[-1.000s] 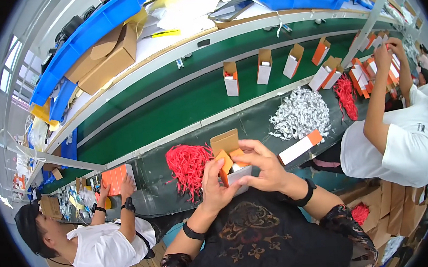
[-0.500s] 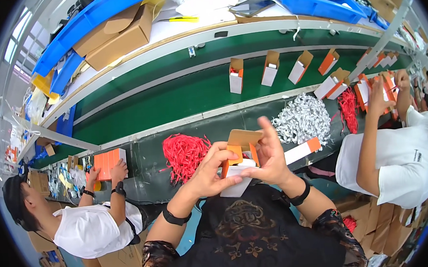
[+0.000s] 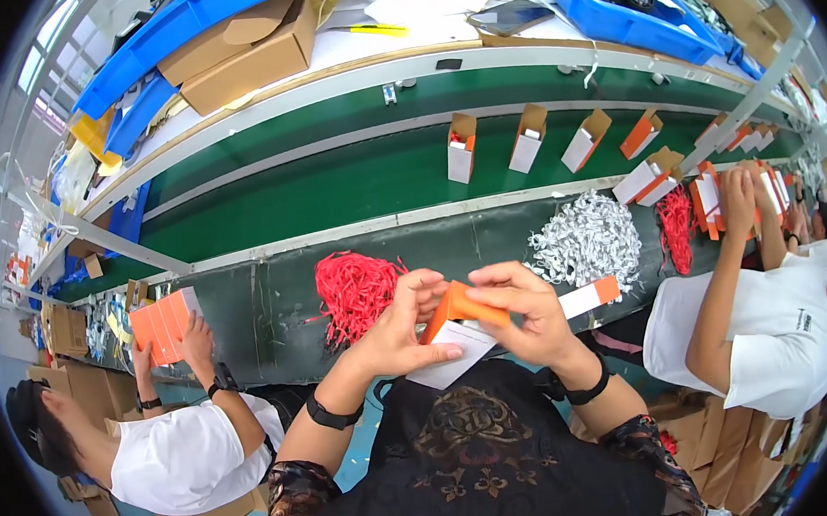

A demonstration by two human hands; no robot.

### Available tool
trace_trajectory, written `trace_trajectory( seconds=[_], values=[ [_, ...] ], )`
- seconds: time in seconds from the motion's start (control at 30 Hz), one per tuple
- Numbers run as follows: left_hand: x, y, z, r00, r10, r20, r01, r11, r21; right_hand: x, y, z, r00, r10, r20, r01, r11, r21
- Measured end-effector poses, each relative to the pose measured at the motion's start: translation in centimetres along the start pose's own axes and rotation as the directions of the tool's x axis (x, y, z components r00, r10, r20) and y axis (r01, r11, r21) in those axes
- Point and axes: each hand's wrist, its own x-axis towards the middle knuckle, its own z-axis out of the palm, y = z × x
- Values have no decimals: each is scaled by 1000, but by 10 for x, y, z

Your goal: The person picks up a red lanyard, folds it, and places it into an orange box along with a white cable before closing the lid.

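Note:
A small white and orange carton (image 3: 451, 356) is held up in front of my chest, tilted. My left hand (image 3: 392, 334) grips its left side, the thumb lying along the white face. Bent over the top, my right hand (image 3: 531, 319) has its fingers on the orange flap, which is folded down over most of the opening. What lies inside the carton is mostly hidden. A heap of red cords (image 3: 354, 296) is on the dark bench beyond my left hand. Past my right hand are a pile of silvery-white small items (image 3: 585, 236) and another white and orange carton (image 3: 589, 297).
Open cartons (image 3: 461, 159) stand in a row on the green conveyor belt (image 3: 333, 201). A co-worker at left holds a block of orange cartons (image 3: 162, 328); another works at right near more red cords (image 3: 674, 230). Blue trays (image 3: 627, 13) sit on the shelf above.
The brown top flap that stood up is now folded down under my right fingers, and the carton has tilted. The left co-worker's orange cartons have moved left and turned.

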Motion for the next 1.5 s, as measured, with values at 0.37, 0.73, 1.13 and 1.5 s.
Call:
trace_trajectory(
  seconds=[0.37, 0.73, 1.13, 1.5],
  values=[
    [-6, 2, -4, 973, -228, -31, 230, 971, 58, -4, 4, 13, 995, 98, -4, -98, 995, -27],
    [-15, -6, -12, 990, -143, -11, 144, 989, 40, -8, 18, 16, 988, 143, 56, -146, 988, 49],
    [-27, -32, -19, 985, -86, -150, 54, 977, -208, 4, 22, 49, 992, 39, 118, -25, 992, -120],
    [-101, -58, -39, 881, -426, -208, 393, 901, -182, 15, 76, 78, 943, 331, 30, -331, 927, 175]
  ],
)
